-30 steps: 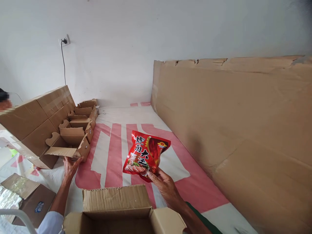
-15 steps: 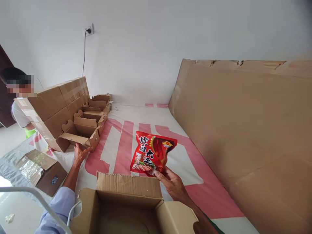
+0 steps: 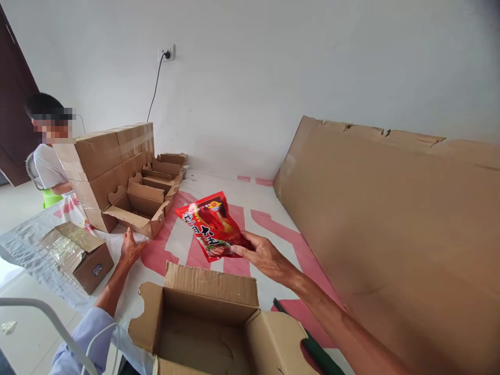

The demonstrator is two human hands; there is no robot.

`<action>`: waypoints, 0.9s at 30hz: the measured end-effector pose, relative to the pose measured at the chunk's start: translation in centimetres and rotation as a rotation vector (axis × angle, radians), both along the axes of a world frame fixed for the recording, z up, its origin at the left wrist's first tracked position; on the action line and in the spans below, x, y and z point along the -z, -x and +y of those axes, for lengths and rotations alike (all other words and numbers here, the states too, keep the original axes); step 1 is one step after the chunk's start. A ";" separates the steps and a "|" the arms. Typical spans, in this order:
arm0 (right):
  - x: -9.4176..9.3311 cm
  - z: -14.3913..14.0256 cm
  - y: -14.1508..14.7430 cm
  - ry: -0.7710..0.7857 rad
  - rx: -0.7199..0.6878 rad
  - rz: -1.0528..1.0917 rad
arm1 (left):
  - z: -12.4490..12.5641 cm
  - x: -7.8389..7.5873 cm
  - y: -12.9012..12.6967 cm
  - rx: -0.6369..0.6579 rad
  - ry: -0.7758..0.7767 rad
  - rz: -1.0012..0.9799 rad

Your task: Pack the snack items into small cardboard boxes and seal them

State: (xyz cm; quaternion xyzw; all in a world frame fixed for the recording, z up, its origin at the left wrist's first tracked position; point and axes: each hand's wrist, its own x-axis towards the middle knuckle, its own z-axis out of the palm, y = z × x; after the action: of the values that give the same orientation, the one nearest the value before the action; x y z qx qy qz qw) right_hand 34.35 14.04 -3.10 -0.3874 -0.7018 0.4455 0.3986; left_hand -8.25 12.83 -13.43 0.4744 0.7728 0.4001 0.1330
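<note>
My right hand pinches a shiny red food packet by its right-hand corner. The packet is tilted in the air beyond an open cardboard box at the bottom of the view, and I can see this box's inside and its raised flaps. My left hand is empty with its thumb spread, at the near side of another open cardboard box. Whether the fingertips touch that box, I cannot tell.
More open boxes line up beside stacked closed cartons. A small taped carton sits at the left. A large cardboard sheet leans at the right. Behind the cartons is a person. A white curved bar crosses lower left.
My right hand has carried the red packet leftward and turned it, with more of the forearm showing. My left hand stays near the same box. The view has shifted slightly left.
</note>
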 end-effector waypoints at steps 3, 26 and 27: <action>-2.3 1.1 2.4 -0.070 -0.103 -0.113 | -2.4 0.8 -0.5 0.031 0.012 -0.023; -2.2 1.4 22.6 -0.396 -0.363 -1.030 | -11.8 1.1 -2.9 -0.001 -0.057 -0.148; -2.0 1.5 23.4 -0.393 -0.354 -1.011 | -11.2 1.0 -2.9 0.002 -0.092 -0.126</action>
State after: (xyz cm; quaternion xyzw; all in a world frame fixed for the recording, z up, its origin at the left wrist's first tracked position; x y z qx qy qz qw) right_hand 10.92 15.55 -1.12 -0.3478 -0.9291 0.1259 -0.0029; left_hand -5.35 1.59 -14.45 0.4545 0.7432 0.4642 0.1599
